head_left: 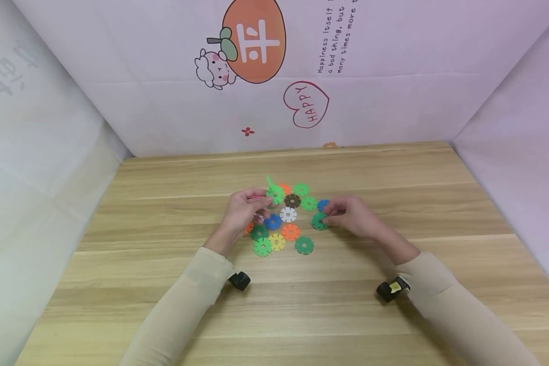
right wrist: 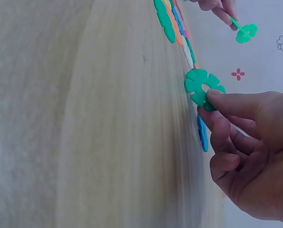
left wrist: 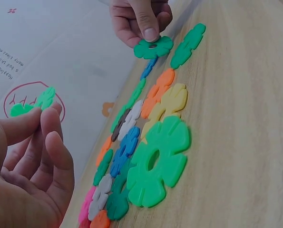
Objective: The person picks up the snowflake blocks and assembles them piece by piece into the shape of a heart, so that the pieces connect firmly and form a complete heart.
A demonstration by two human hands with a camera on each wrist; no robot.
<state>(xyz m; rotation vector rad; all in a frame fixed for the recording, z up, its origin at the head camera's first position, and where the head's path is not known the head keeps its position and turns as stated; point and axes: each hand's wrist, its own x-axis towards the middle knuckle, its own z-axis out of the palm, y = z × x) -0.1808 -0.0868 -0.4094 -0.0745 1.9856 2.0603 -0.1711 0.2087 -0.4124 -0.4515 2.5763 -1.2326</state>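
My left hand [head_left: 243, 212] pinches two bright green snowflake discs [left wrist: 45, 98] slotted together at an angle, held up over the left side of the spread of discs. Between the thumb and index finger of my right hand [right wrist: 255, 142] is a darker green snowflake disc [right wrist: 197, 87], raised above the table at the right side of the spread. A blue disc [right wrist: 202, 134] lies close beneath that hand. Below and between the hands lie a white disc [head_left: 287, 214], a brown disc [head_left: 293, 201], a blue disc [head_left: 272, 222] and an orange disc [head_left: 291, 232].
Nearer me on the wooden table [head_left: 297, 315] lie a bright green disc [head_left: 263, 247], a yellow disc [head_left: 277, 242] and a green disc [head_left: 304, 245]. A printed white cloth wall [head_left: 393, 101] rises behind the table's far edge, with white cloth at both sides.
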